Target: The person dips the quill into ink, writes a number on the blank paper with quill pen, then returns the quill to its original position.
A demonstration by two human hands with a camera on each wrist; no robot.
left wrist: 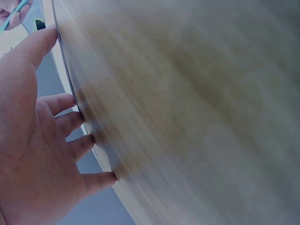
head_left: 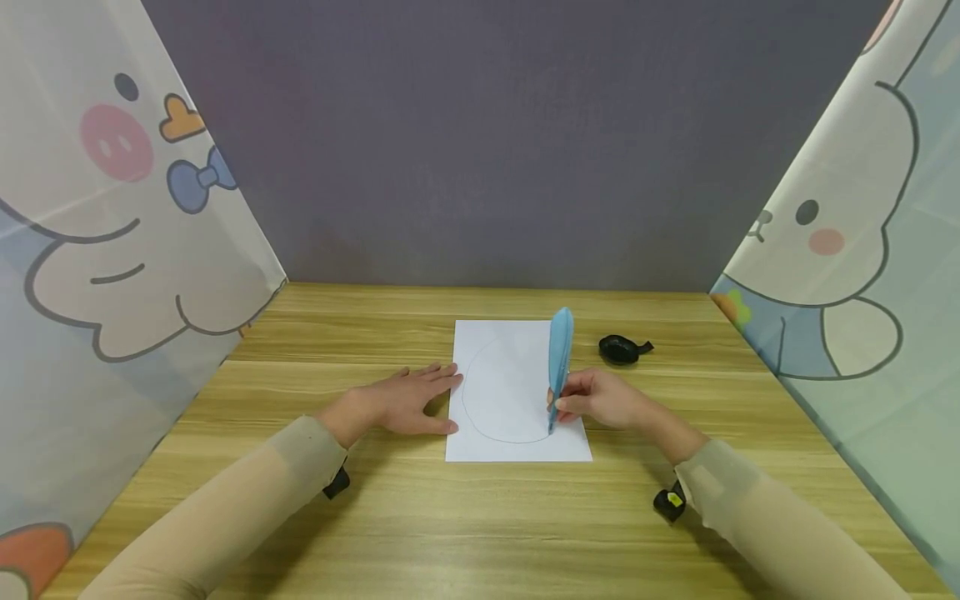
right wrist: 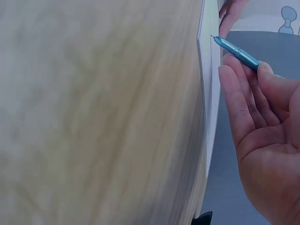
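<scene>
In the head view, a white sheet of paper [head_left: 510, 367] lies on the table. My right hand [head_left: 600, 398] pinches a blue feather pen [head_left: 559, 350] near its lower end, the plume pointing up. The pen's thin tip shows at the paper in the right wrist view, below a shiny blue barrel [right wrist: 236, 52]. A thin curved line [head_left: 517, 442] runs down the sheet's left side and along the bottom to the pen tip. With fingers spread, my left hand [head_left: 408, 402] rests flat at the paper's left edge, thumb and fingertips at its border.
A black oval object [head_left: 621, 350] with a short tail lies right of the paper. The wood-grain table [head_left: 510, 525] meets a dark grey panel [head_left: 510, 150] at the back. Cartoon-printed sheets [head_left: 75, 333] stand along both sides.
</scene>
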